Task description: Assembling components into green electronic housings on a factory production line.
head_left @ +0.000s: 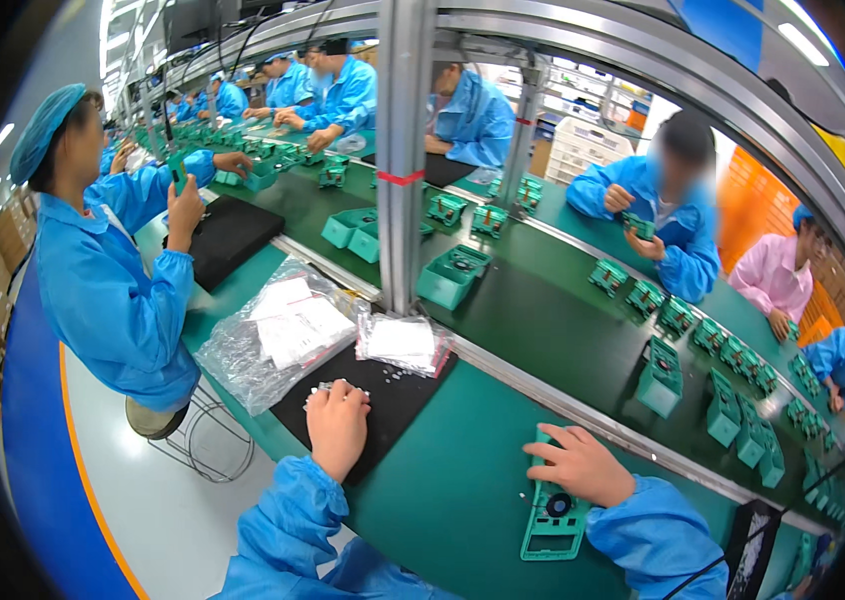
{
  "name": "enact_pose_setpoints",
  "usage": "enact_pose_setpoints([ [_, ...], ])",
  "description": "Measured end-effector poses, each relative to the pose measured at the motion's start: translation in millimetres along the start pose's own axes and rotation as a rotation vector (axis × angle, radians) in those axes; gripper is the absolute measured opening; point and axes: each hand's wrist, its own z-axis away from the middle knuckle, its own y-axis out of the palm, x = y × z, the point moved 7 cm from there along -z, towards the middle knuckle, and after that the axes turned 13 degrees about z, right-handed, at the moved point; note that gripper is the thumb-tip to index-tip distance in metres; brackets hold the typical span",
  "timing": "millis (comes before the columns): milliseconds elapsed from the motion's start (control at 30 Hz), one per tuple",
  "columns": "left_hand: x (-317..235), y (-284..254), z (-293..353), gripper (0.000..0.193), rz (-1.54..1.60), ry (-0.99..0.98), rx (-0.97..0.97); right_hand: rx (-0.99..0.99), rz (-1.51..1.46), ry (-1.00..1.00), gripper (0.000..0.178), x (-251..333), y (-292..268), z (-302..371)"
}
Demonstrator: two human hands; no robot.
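Note:
My left hand (337, 428) is over a black mat (398, 415), fingers bent and drawn together at small white pieces (326, 386). Whether a piece is pinched between the fingertips is hidden. My right hand (583, 466) lies across the far end of a green plastic housing (554, 538) and holds it on the green bench. This housing has a round black part and a rectangular opening at its near end. Beyond the mat lie a clear plastic bag (233, 350) with white packets and a smaller bag of white packets (401, 340).
A metal post (403, 150) rises behind the mat. Past a metal rail, a dark green conveyor (553, 350) carries several green housings (659, 380) and small green assemblies (677, 316). A person in blue (108, 270) works at left; others sit across the line.

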Motion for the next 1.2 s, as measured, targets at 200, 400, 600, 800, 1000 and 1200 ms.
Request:
enact_pose_setpoints([
  [200,-32.7,-12.4,-2.0,0.005,0.202,0.097,0.033,-0.252,-0.020,0.374,0.033,23.0,-55.8,22.7],
  [400,-177.1,-15.9,91.8,0.002,1.595,-0.317,0.425,-0.666,-0.600,0.668,0.022,98.7,-72.5,45.4],
  [600,-213.4,8.2,120.4,0.006,1.966,-0.470,0.444,-0.882,-0.714,0.936,0.016,97.0,-61.4,91.6],
  [800,-228.6,8.1,112.3,0.028,1.328,0.068,0.544,-0.549,-0.325,0.833,0.014,36.2,-72.2,99.1],
  [1000,-239.1,30.4,144.7,0.047,0.694,0.505,0.674,0.062,-0.188,0.666,0.007,-19.3,4.9,50.6],
  [1200,-238.4,36.1,147.5,0.045,0.715,0.471,0.720,0.218,-0.210,0.594,0.006,-22.6,27.7,40.6],
])
